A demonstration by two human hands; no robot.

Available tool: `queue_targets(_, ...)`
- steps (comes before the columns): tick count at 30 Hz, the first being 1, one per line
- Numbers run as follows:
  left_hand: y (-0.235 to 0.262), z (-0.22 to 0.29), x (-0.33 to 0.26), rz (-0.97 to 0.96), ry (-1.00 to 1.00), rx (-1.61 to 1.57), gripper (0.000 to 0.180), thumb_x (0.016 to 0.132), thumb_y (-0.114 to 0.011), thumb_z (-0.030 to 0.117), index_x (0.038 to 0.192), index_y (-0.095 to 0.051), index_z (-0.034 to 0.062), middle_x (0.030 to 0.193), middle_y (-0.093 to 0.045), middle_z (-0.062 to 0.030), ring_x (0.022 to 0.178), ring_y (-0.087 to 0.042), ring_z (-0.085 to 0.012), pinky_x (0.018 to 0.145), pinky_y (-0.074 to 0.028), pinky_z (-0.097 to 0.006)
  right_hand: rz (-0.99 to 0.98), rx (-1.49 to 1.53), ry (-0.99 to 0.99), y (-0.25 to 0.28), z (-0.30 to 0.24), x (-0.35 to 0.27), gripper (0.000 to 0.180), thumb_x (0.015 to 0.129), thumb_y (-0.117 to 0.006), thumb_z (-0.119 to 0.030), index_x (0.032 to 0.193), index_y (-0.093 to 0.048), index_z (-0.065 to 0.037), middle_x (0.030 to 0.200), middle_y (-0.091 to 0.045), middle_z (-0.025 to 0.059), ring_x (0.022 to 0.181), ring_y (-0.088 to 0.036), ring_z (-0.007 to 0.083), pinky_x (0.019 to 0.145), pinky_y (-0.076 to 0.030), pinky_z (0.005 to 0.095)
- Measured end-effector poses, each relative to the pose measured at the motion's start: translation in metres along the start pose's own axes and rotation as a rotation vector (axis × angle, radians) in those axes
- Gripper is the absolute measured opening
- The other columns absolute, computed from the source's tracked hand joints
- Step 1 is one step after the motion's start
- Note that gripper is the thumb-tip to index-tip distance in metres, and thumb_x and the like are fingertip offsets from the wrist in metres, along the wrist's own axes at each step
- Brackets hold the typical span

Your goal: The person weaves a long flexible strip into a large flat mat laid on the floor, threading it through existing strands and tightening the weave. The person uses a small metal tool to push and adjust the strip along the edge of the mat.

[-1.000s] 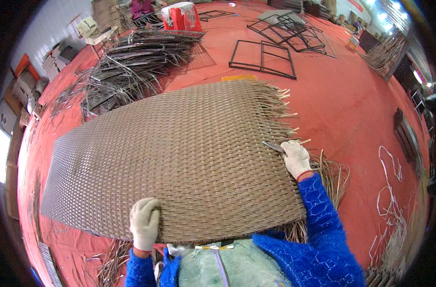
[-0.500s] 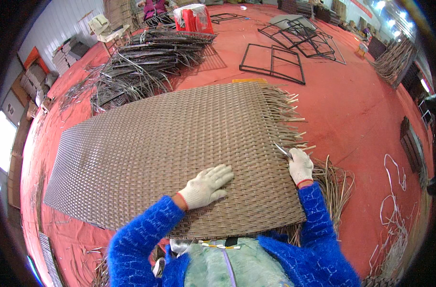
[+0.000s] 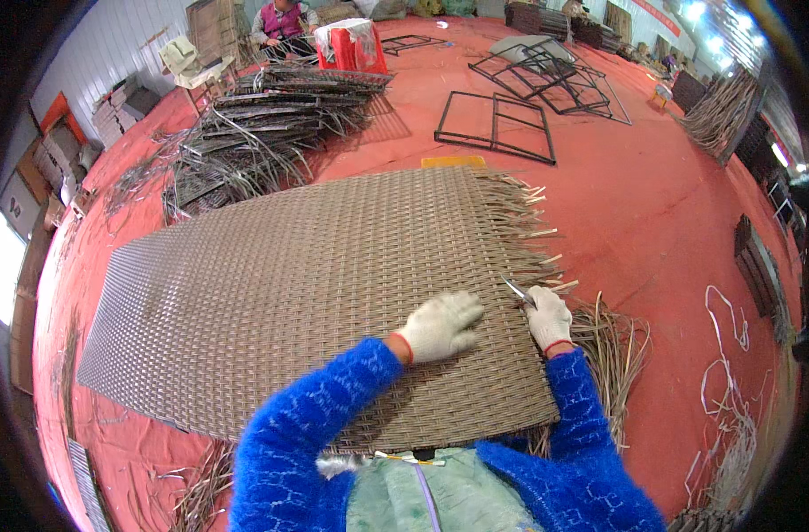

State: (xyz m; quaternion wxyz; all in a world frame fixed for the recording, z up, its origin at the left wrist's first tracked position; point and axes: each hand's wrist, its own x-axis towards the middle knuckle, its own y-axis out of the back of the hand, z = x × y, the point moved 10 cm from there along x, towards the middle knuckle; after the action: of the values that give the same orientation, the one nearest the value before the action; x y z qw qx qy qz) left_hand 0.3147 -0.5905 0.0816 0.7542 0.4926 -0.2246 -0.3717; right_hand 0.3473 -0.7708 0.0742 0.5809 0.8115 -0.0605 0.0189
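Note:
A large brown woven wicker panel (image 3: 333, 257) lies in front of me, with loose strand ends (image 3: 516, 208) fringing its right side. My left hand (image 3: 441, 326), in a white knit glove, is flat over the panel right of its middle, fingers stretched out and slightly blurred. At the panel's right edge my right hand (image 3: 547, 317), gloved the same way, is closed around a slim, pointed metal blade (image 3: 517, 290). The blade points up and left over the weave; its handle is hidden in the glove, so I cannot tell the exact tool.
Cut strands (image 3: 608, 346) heap beside my right forearm. Beyond the panel lie a pile of dark strips (image 3: 254, 133) and black metal frames (image 3: 497, 127) on the red floor covering (image 3: 617, 213). A person (image 3: 283, 25) sits at the back near a red stool (image 3: 351, 48).
My left hand has slid right and away from me across the panel, closer to the right hand. My right hand still holds the blade in nearly the same place at the edge.

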Motion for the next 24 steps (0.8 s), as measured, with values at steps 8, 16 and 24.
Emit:
queue_targets(8,0.016,0.050,-0.065,0.175,-0.124,-0.071,0.056,0.087,-0.059,0.041,0.130,-0.053,0.0049,0.142,-0.045,-0.0172,0.134,-0.038,-0.0324,0.112,-0.030,-0.042,0.085,-0.066,0.141,0.007,-0.009,-0.005,0.013,0.079,-0.067,-0.020,0.086,-0.060,-0.010,0.088,-0.063,0.0116,0.088,-0.061,0.0340,0.074,-0.049,0.0466)
queue_targets(16,0.089,-0.095,-0.404,0.683,1.089,0.372,0.049,0.082,-0.064,0.031,0.123,-0.059,0.0041,0.131,-0.054,-0.0202,0.123,-0.048,-0.0355,0.105,-0.036,-0.042,0.221,-0.222,0.203,0.010,-0.018,-0.010,0.014,0.077,-0.066,-0.016,0.085,-0.058,-0.010,0.084,-0.060,0.0131,0.085,-0.060,0.0339,0.071,-0.048,0.0460)
queue_targets(24,-0.059,-0.092,-0.612,1.749,1.397,-0.599,0.059,0.094,-0.052,0.040,0.130,-0.048,-0.0075,0.125,-0.056,-0.0159,0.112,-0.052,-0.0263,0.097,-0.040,-0.036,0.144,-0.217,0.086,0.001,-0.012,-0.013,0.015,0.080,-0.066,-0.013,0.091,-0.057,-0.009,0.088,-0.061,0.0134,0.083,-0.061,0.0352,0.071,-0.048,0.0459)
